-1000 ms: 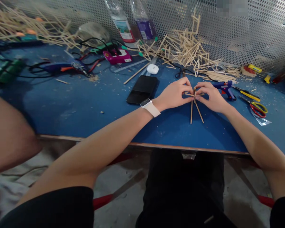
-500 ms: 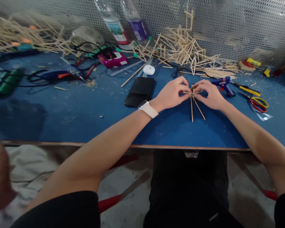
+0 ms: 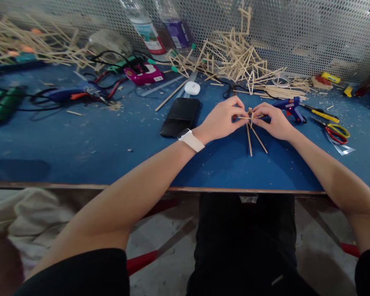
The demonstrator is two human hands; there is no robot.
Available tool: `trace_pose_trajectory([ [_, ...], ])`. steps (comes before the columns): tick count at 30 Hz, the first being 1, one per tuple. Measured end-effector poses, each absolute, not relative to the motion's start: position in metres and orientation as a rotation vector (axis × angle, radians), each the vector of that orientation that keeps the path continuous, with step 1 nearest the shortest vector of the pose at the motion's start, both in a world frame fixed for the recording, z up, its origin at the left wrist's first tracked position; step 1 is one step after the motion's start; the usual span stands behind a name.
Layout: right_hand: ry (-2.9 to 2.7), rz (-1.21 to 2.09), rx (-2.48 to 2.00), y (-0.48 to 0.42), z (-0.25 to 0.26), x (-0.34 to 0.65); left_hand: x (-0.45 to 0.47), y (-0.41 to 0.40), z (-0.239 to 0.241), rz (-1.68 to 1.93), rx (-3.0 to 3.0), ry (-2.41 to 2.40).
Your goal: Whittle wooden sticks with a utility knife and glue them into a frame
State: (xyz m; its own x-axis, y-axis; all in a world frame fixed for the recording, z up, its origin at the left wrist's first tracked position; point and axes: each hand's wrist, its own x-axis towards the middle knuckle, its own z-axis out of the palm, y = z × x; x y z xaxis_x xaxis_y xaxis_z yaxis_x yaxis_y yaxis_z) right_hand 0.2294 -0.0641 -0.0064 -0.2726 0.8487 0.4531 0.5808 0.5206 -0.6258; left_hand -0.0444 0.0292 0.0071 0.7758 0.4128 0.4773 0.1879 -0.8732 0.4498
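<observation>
My left hand [image 3: 223,120] and my right hand [image 3: 273,120] meet over the blue table [image 3: 111,144], both pinching a small frame of thin wooden sticks [image 3: 252,131]. A short cross stick runs between my fingertips. Two longer sticks slant down from the joint toward me and rest on the table. A white watch band [image 3: 191,139] is on my left wrist.
A black phone [image 3: 180,116] lies left of my left hand, a white case [image 3: 192,88] behind it. A blue glue gun [image 3: 290,107], a yellow knife and red-yellow scissors [image 3: 334,131] lie to the right. Stick piles [image 3: 240,61], bottles, cables and a pink device [image 3: 144,75] line the mesh wall.
The arm of another person at the far left has drawn back out of view. My hands hold the same pinch on the stick frame; only the camera shifted slightly.
</observation>
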Motion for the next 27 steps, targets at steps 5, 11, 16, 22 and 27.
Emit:
trace_pose_trajectory([
  [5,-1.994,0.438,-1.144,-0.065,-0.008,0.229,-0.044,0.027,0.008,0.828,2.585,0.476],
  [11,-2.008,0.418,-1.181,-0.063,-0.011,0.226,-0.044,0.025,0.011,0.816,2.581,0.495],
  [16,-2.002,0.417,-1.197,-0.063,-0.012,0.225,-0.044,0.026,0.011,0.823,2.582,0.493],
  [22,-1.952,0.457,-1.199,-0.061,-0.016,0.225,-0.045,0.026,0.012,0.833,2.575,0.481],
  [27,-1.898,0.501,-1.202,-0.057,-0.019,0.226,-0.045,0.025,0.012,0.831,2.555,0.477],
])
